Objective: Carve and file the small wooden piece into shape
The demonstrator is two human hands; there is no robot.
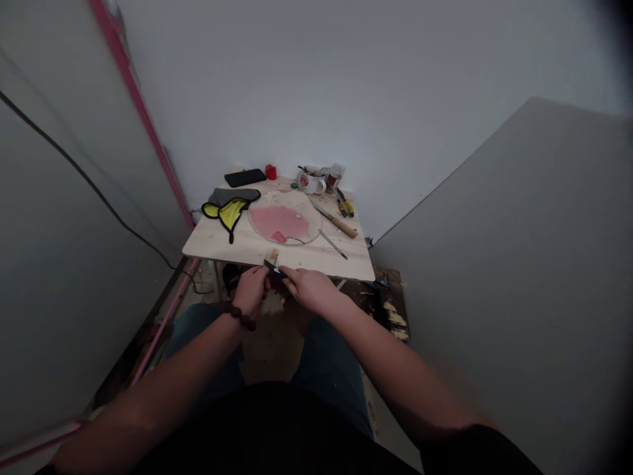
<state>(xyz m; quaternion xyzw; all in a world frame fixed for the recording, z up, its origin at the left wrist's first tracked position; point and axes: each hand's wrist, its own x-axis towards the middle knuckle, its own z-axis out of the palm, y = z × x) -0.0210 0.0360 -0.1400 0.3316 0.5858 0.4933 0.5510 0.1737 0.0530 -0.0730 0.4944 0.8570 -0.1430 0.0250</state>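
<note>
My left hand point(251, 287), with a bead bracelet at the wrist, and my right hand point(309, 287) meet just below the near edge of a small pale wooden table point(212, 245). Both are closed around a small dark object point(273, 269) with a short blade-like tip pointing up to the left. I cannot make out exactly what it is. A small pale wood piece point(272, 255) lies on the table edge right above the hands.
On the table lie a round board with a pink patch point(285, 222), a yellow and grey cloth point(229, 209), a black phone point(245, 177), a red cap point(270, 171), a mug point(309, 182), a wooden-handled knife point(335, 220) and small tools. Walls close in on both sides.
</note>
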